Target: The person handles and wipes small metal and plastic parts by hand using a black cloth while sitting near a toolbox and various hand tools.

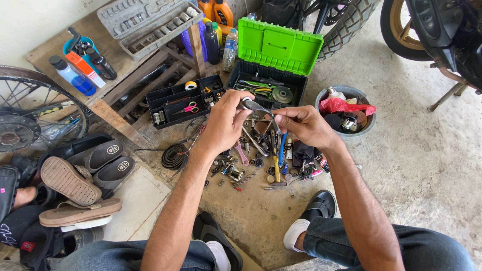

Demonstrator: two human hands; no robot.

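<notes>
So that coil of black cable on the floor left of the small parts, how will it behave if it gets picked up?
The black cable coil looks thin and loosely wound, so it would probably sag and partly unwind when lifted at one point. It seems light for its size. A loose end trails toward the small metal parts, so it may drag some along.

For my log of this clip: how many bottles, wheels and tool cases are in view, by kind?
Orange plastic bottles by the wall: 2
Clear plastic water bottle: 1
Spoked bare wheel rim: 1
Motorcycle wheels with tyres: 2
Green-lidded black toolbox: 1
Grey socket-set case: 1
Total: 8
</notes>
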